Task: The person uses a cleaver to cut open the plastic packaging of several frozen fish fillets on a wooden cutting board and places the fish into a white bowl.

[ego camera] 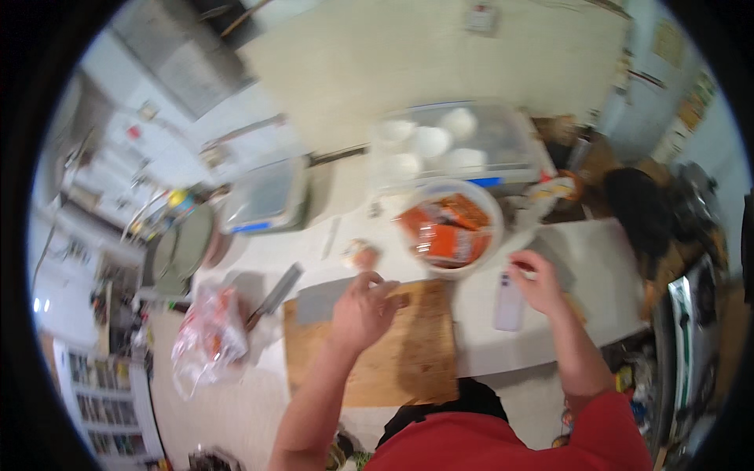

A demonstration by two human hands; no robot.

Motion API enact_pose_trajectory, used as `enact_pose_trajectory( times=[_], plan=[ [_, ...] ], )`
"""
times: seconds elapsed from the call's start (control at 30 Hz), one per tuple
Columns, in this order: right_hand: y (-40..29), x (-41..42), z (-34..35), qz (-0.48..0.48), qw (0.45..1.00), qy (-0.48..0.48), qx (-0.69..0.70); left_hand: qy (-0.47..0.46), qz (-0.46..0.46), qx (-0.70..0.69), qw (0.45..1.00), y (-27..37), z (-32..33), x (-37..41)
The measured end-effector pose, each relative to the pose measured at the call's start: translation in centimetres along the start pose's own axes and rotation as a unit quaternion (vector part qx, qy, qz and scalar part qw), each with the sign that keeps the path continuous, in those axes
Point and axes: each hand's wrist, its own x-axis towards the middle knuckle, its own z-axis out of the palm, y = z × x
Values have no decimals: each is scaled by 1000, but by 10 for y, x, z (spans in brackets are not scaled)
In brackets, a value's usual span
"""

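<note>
My left hand [364, 312] is over a wooden cutting board [427, 344], with its fingers bent. A small brown patch shows by its fingertips; blur hides whether it is held. To the right, my right hand [539, 282] hovers by the top of a pale lilac phone [508, 309]. Its fingers curl around a dark reddish spot that I cannot make out. A flat grey sheet or cloth [318, 301] covers the board's upper left corner. Beyond the board stands a white round tub [499, 226] with orange packets [450, 241] in it. A small blurred pale-and-pink item [360, 254] lies left of the tub.
A cleaver [281, 288] lies left of the board, beside a clear plastic bag [212, 335] with reddish contents. White bowls [433, 141] show in or on a clear plastic bin [506, 147] at the back. Another lidded bin [265, 194] stands back left, near a grey-green round container [182, 247].
</note>
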Motion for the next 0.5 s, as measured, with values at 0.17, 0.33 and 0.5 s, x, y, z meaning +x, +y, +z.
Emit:
enact_pose_trajectory(
  times=[0.17, 0.33, 0.5],
  plan=[
    [-12, -16, 44, 10, 998, -9, 59, 154, -162, -14, 975, -99, -52, -146],
    [-80, -26, 148, -44, 993, -94, 56, 374, -301, 8, 877, -248, -120, -297],
    [-211, -62, 332, -171, 913, -362, 80, 358, -368, 27, 858, -393, -189, -346]
  ],
)
